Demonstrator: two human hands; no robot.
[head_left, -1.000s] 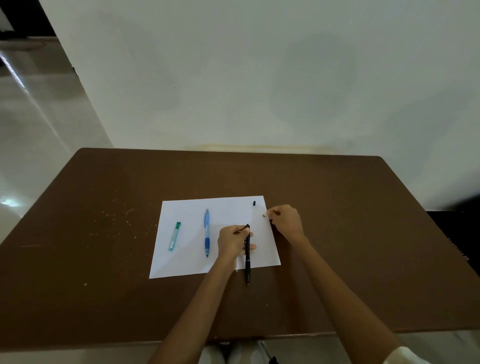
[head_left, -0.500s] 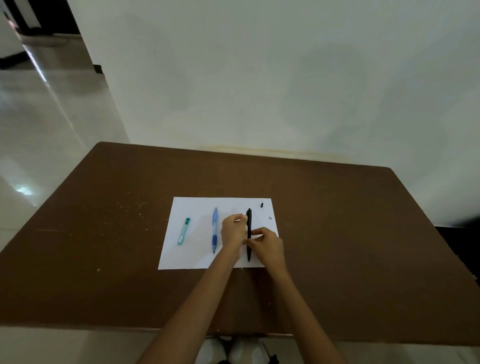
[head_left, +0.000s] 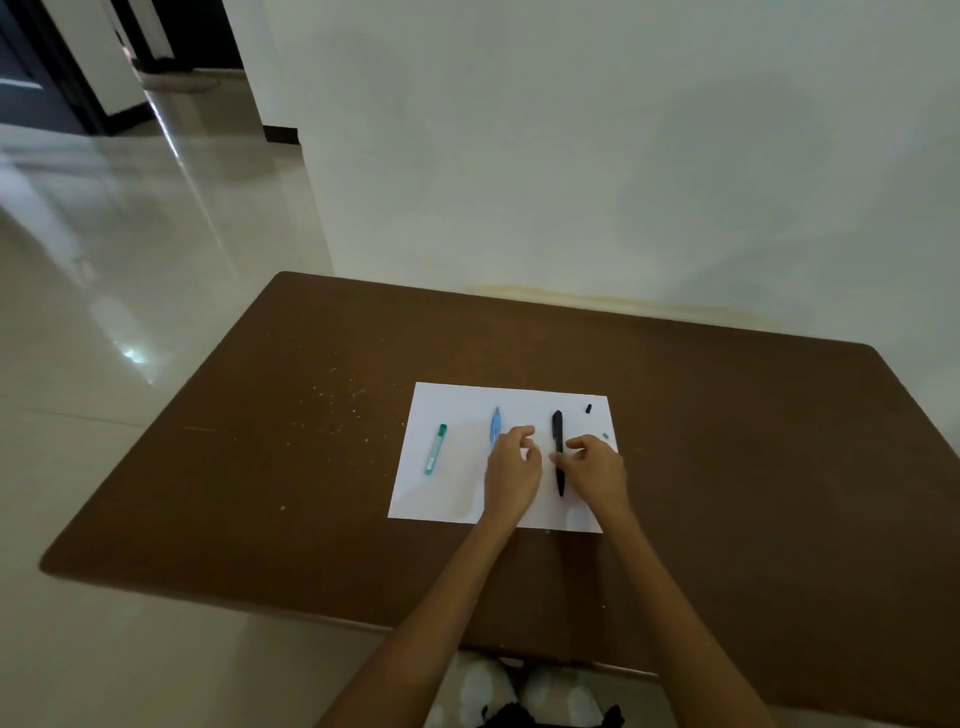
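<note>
1. The black pen lies lengthwise on the right half of the sheet of paper. The right hand curls its fingers across the barrel with the thumb just right of it, which looks like a pinch grip.
2. The left hand sits over the middle of the sheet with its fingers loosely curled and nothing visible in it. It covers the lower part of the blue pen.
3. A pinch on a smooth round barrel could let the black pen roll or tip out as it lifts. It would then drop back on the sheet or skid toward the sheet's right edge.
4. The small black cap near the sheet's top right corner lies loose. A sweep of the right wrist could flick it onto the dark worktop, where it would be hard to spot.
5. If the left hand drags, the sheet could shift and the blue pen could roll toward the green lead case on the sheet's left side.
6. There is wide worktop on every side of the sheet. The closest worktop edge is the one below the sheet's bottom edge, toward the person. The gap between the two hands is tight.
</note>
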